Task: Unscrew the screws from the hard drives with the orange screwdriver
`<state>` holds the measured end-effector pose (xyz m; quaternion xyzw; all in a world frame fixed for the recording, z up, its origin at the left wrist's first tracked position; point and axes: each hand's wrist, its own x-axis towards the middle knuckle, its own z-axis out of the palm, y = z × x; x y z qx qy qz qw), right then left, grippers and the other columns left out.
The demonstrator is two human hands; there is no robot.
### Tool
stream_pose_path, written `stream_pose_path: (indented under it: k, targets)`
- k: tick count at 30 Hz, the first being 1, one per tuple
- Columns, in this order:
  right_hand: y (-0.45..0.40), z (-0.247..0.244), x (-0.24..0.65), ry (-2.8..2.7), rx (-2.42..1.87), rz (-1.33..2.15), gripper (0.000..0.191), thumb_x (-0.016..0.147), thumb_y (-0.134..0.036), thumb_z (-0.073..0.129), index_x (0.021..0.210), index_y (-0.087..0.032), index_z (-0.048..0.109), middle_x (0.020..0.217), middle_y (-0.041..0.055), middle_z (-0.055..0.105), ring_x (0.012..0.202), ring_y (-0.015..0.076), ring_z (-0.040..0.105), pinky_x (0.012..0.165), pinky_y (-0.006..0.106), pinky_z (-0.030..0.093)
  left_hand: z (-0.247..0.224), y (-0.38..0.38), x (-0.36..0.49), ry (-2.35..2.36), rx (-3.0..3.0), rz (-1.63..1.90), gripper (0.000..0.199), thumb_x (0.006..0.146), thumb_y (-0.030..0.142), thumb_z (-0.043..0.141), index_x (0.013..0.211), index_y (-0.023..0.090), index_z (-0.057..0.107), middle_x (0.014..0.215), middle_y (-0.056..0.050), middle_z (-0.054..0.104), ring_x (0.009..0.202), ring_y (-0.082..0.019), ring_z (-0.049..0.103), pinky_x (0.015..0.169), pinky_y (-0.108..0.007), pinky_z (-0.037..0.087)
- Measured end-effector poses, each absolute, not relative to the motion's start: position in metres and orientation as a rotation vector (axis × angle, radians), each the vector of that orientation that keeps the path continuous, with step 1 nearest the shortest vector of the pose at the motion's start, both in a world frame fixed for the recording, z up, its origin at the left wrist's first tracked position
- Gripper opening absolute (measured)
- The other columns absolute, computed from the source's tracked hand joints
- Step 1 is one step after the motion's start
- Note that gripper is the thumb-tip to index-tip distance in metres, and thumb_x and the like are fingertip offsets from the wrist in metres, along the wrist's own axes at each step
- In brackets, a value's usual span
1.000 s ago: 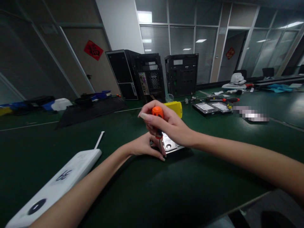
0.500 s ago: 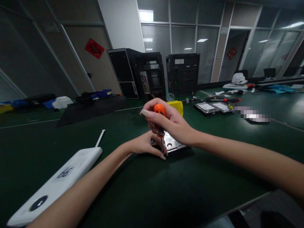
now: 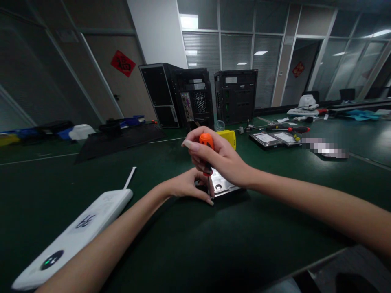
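Observation:
My right hand [image 3: 224, 160] is wrapped round the orange-and-black handle of a screwdriver [image 3: 206, 141], which stands nearly upright. Its shaft points down at the near left corner of a silver hard drive [image 3: 225, 186] lying on the table. My left hand [image 3: 187, 184] grips the left end of that drive, its thumb along the near corner beside the screwdriver's tip. What lies exactly under the tip is too small to make out, and my right hand covers part of the drive.
Behind the hands is a yellow box [image 3: 229, 138]. Black computer cases [image 3: 235, 97] stand at the back. More hard drives [image 3: 265, 139] and a red-and-black screwdriver [image 3: 299, 129] lie to the right. A white device [image 3: 91, 228] marked with digits rests by my left forearm.
Both hands keep nearly the same pose, with the screwdriver at the same corner of the hard drive. The whole view has shifted slightly. A green light now shows on the white device.

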<state>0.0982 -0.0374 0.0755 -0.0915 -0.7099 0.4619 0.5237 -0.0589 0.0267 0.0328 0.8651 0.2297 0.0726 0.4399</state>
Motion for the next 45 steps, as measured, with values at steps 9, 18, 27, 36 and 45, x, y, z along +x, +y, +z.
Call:
stream_pose_path:
  k: [9,18,27,36,45]
  targets:
    - [-0.037,0.074,0.098,-1.7,-0.2,1.101,0.012,0.087,-0.028,0.05,0.093,-0.019,0.045,0.068,-0.0048,0.04,0.054,0.0054,0.04,0.047,0.018,0.035,0.032,0.029,-0.061,0.594,2.126,0.151,0.017,0.064,0.024,0.077,0.079,0.018,0.071,0.081,0.0,0.069,0.084,-0.018,0.062,0.082,-0.031,0.044]
    - [-0.037,0.076,0.095,-1.693,-0.277,1.053,0.013,0.083,-0.026,0.056,0.092,-0.02,0.049,0.079,-0.0022,0.047,0.061,0.0068,0.044,0.054,0.019,0.041,0.03,0.028,-0.06,0.611,2.08,0.177,0.017,0.062,0.022,0.078,0.077,0.018,0.071,0.08,0.0,0.07,0.083,-0.017,0.063,0.08,-0.029,0.046]
    - [-0.035,0.075,0.089,-1.656,-0.323,1.034,0.02,0.084,-0.029,0.054,0.101,-0.022,0.047,0.07,-0.0037,0.043,0.055,0.0073,0.041,0.048,0.019,0.037,0.03,0.028,-0.06,0.63,2.117,0.187,0.018,0.062,0.024,0.078,0.077,0.018,0.071,0.078,0.001,0.07,0.083,-0.018,0.063,0.081,-0.031,0.046]
    - [-0.026,0.073,0.087,-1.61,-0.232,1.147,0.017,0.09,-0.032,0.042,0.101,-0.019,0.047,0.07,-0.0039,0.04,0.054,0.0057,0.039,0.048,0.017,0.036,0.028,0.028,-0.058,0.543,2.103,0.223,0.015,0.063,0.022,0.077,0.075,0.015,0.072,0.076,-0.003,0.071,0.077,-0.017,0.064,0.077,-0.03,0.048]
    - [-0.033,0.074,0.087,-1.643,-0.255,1.083,0.018,0.09,-0.031,0.044,0.104,-0.02,0.047,0.072,-0.003,0.041,0.056,0.0061,0.04,0.05,0.017,0.038,0.028,0.027,-0.059,0.607,2.073,0.253,0.018,0.059,0.021,0.079,0.074,0.015,0.072,0.075,-0.002,0.071,0.077,-0.018,0.065,0.075,-0.028,0.05]
